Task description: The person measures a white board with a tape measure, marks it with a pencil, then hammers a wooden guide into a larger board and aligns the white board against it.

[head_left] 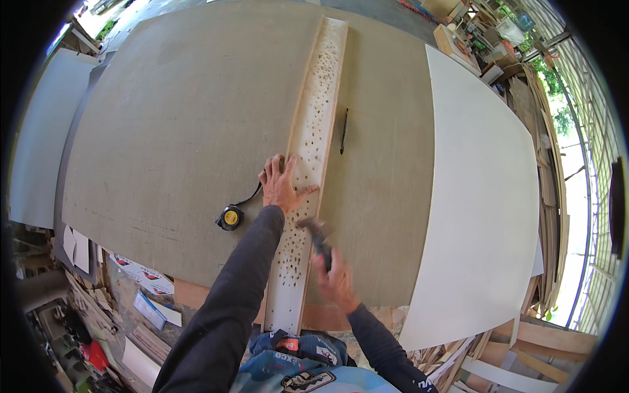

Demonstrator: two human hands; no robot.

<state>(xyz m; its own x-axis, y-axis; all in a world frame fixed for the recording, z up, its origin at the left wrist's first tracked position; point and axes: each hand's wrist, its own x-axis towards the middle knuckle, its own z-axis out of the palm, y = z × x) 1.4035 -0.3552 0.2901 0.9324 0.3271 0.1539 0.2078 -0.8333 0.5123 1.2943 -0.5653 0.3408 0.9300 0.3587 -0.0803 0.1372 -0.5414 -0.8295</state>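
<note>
A long pale wooden strip (319,98), dotted with many small dark marks, lies lengthwise on a large grey-brown board (183,118). My left hand (283,185) presses flat on the strip's left side, fingers spread. My right hand (336,278) grips the handle of a hammer (317,233), whose head is blurred just above the strip, a little below my left hand.
A yellow and black tape measure (230,217) sits on the board left of my left hand. A dark pencil (343,131) lies right of the strip. A white panel (485,190) overlaps the board's right side. Wood offcuts and clutter surround the bench.
</note>
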